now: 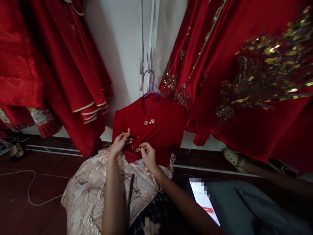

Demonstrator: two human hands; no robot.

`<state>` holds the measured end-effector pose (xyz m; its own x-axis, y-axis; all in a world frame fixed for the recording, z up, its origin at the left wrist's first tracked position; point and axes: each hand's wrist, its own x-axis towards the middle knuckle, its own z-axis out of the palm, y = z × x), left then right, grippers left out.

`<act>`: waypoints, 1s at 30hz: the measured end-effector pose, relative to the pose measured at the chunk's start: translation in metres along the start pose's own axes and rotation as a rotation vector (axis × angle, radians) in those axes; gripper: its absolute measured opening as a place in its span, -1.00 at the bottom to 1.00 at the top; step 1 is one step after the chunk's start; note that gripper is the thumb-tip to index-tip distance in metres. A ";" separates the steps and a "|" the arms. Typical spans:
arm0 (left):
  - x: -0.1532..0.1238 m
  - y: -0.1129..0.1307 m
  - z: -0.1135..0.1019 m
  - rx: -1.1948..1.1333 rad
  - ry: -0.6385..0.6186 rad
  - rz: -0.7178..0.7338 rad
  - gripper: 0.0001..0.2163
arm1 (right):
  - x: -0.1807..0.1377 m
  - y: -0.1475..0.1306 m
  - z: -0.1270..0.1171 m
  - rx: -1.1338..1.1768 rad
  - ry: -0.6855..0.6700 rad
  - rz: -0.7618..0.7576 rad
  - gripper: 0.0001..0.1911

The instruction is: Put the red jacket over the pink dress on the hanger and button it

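Observation:
A short red jacket [166, 133] hangs in front of me on a purple hanger [153, 81]. Pearl-and-gold flower fastenings decorate it, with one pair [149, 122] near the neckline. My left hand [119, 143] is at the jacket's left front, its thumb and fingertips closed at a single flower fastening [128, 130]. Lower down, my right hand [148, 156] has its thumb and forefinger pinched together beside another flower fastening [137, 149]. The fingers partly hide what they grip. The cloth between my hands is creased.
Long red garments [88, 75] hang at left, and red dresses with gold sequins [271, 62] at right. Pale patterned fabric [85, 195] covers my lap. A lit phone [205, 202] lies at right. A foot in a pale clog [231, 156] and a cable [31, 192] are on the floor.

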<state>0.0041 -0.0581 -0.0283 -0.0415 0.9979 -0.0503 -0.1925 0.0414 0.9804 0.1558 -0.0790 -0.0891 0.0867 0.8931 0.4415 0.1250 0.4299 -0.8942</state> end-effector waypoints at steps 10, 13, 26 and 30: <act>0.004 -0.004 -0.001 -0.110 0.011 0.031 -0.78 | -0.001 -0.002 0.000 -0.034 -0.010 -0.015 -0.86; 0.004 -0.004 0.000 -0.062 -0.008 0.030 -0.73 | -0.001 -0.001 0.000 -0.058 -0.015 -0.031 -0.87; -0.005 0.005 0.011 0.135 -0.145 0.015 -0.61 | -0.006 -0.007 -0.003 -0.220 -0.051 -0.160 -0.93; -0.004 0.005 0.014 0.161 -0.127 0.035 -0.57 | -0.008 -0.012 -0.001 -0.309 -0.069 -0.194 -0.81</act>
<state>0.0167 -0.0609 -0.0205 0.0808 0.9967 -0.0013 -0.0338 0.0041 0.9994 0.1542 -0.0914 -0.0823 -0.0333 0.8101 0.5853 0.4261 0.5412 -0.7249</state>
